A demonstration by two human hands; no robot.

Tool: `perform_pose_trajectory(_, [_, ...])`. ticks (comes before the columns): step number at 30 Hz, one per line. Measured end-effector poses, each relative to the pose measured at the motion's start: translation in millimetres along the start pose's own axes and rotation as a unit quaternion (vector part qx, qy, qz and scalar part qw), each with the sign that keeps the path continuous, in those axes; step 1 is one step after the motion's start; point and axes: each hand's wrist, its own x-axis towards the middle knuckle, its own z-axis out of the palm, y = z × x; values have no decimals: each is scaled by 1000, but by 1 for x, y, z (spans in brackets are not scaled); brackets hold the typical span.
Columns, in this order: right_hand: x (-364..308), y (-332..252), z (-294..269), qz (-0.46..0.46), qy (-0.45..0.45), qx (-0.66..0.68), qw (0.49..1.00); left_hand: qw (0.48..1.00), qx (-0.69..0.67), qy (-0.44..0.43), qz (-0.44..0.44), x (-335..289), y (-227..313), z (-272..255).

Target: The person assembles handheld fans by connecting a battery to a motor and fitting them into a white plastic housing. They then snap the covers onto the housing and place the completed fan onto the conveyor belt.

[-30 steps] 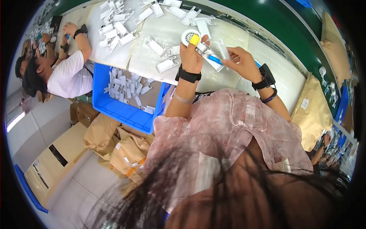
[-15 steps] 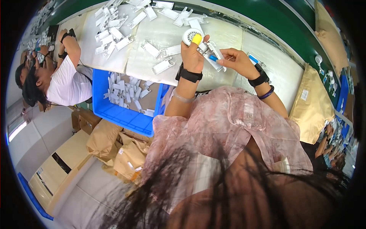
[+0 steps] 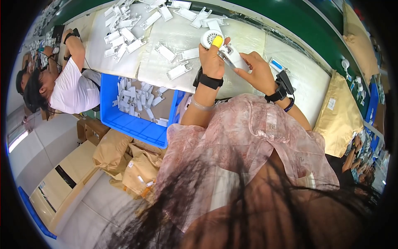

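A small white handheld fan (image 3: 207, 38) with a round grille is gripped in my left hand (image 3: 212, 62), whose thumb wears a yellow finger cover. The fan's handle slants down to the right. Over it lies a white elongated cover (image 3: 236, 59), lined up along the handle; whether it is fully seated I cannot tell. My right hand (image 3: 260, 74) closes on the lower end of handle and cover, thumb on the near side and fingers on the far side. No blue part shows inside the handle now.
Loose white plastic covers (image 3: 166, 53) lie scattered over the film-covered table (image 3: 244, 39). A white piece with a blue cylinder (image 3: 277, 64) rests beyond my right wrist. At left are a blue bin (image 3: 137, 132) of white parts and a co-worker (image 3: 74, 93). A brown paper bag (image 3: 338, 114) stands right.
The white cover, held tilted off the handle before, now lies along it and hides the blue part. My right hand has shifted its hold on the lower end.
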Motion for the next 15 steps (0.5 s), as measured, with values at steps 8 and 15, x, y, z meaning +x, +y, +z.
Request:
perform_pose_trajectory(8, [-3, 0, 9, -35, 16, -77, 996, 999, 32, 3, 10, -5, -2, 9])
perform_pose_trajectory(15, [-1, 4, 11, -34, 10, -12, 999, 998, 40, -33, 41, -14, 0, 17])
